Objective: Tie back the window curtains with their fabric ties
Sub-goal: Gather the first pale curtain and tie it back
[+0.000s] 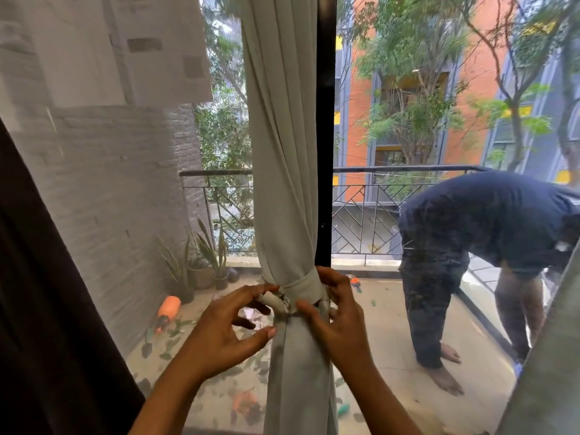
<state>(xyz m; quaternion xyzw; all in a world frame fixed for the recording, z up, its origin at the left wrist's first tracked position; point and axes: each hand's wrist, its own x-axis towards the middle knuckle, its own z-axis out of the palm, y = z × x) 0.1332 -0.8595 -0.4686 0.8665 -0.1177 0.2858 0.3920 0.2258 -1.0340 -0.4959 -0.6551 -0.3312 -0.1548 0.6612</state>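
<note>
Curtain: one pale curtain [282, 152] hangs gathered in front of me, its long axis straight up and down, just in front of the black frame [325, 120].
Tie: one tie [303, 285] is wrapped level round the bundle, crossing its long axis, between my two hands.
Loose end: the tie's rolled end [276, 301] sticks out to the left of the bundle, toward my left hand and away from my right.
Left hand: my left hand [226, 324] is spread, with the index fingertip at the loose end and the thumb well apart below it.
Right hand: my right hand [337, 318] curls round the tie's right side, thumb pressed on the front of the bundle.
Nearer hand: the left is nearer the loose end; the right holds the wrap steady.
Next move, as I judge it: bring the end rightward across the front and fasten it; I cannot tell how it fastens.
Count: two hands, one tie, one gathered curtain, one dark curtain [47, 309] at far left, one person [470, 230] bent over outside.
</note>
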